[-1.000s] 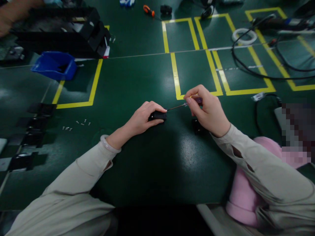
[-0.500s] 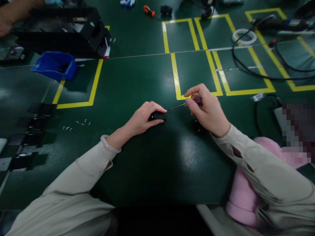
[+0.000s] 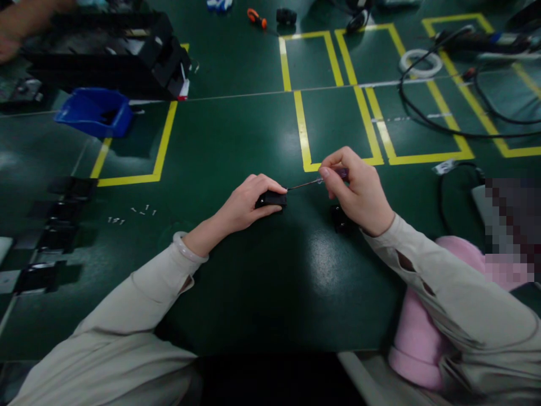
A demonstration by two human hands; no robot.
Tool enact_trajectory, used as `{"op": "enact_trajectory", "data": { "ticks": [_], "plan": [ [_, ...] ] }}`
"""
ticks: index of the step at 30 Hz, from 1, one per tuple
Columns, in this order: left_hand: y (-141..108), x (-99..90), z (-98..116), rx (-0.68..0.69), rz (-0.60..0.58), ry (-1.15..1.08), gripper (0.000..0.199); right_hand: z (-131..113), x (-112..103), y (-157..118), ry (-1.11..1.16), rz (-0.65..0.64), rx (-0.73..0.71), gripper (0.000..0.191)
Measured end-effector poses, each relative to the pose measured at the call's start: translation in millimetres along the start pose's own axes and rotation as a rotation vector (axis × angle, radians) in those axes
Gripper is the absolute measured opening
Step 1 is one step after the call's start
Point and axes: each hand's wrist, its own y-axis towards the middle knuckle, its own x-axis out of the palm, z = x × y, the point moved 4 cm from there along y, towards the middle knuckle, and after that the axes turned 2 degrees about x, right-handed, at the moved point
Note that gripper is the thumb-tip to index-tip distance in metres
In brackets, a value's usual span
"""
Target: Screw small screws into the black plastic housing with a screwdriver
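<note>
Black and box-like, the small part (image 3: 275, 200) sits at the centre of the frame, on the green bench (image 3: 236, 141); the left hand (image 3: 246, 202) has it in a narrow grip, fingers over the far edge and thumb along the near one — probably to steady it against the tool. The right hand (image 3: 358, 189), just right of centre, pinches a slim screwdriver (image 3: 304, 184) by its handle, the grip drawn close round it; the shaft slopes down leftward to the part's right end, beside the left fingertip, perhaps because a fixing lies there, though I cannot tell whether the tip is seated. Under the right hand lies a second black piece (image 3: 337, 216), partly hidden.

Farther out, at left of centre, loose screws (image 3: 154, 212) lie scattered, seemingly within the left hand's reach; beyond them, at the left edge, black pieces (image 3: 57, 237) stand in a row, which suggests a sorted batch. In the upper left are a blue bin (image 3: 120, 121) and black trays (image 3: 158, 62) — with another person's hand (image 3: 8, 45) at the corner.
</note>
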Motion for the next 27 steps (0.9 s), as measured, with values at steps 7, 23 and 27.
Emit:
{"op": "enact_trajectory", "data": {
  "ticks": [7, 23, 27],
  "plan": [
    [0.4, 0.1, 0.5, 0.004, 0.002, -0.001, 0.028, -2.9, -0.7, 0.6, 0.009, 0.000, -0.023, 0.010],
    [0.3, 0.1, 0.0, 0.027, 0.015, -0.007, 0.027, -1.2, -2.0, 1.6, -0.023, 0.014, 0.013, 0.021],
    [0.4, -0.8, 0.1, 0.028, 0.018, -0.006, 0.028, -0.2, -1.4, 1.5, -0.025, -0.003, 0.027, 0.009]
  ]
}}
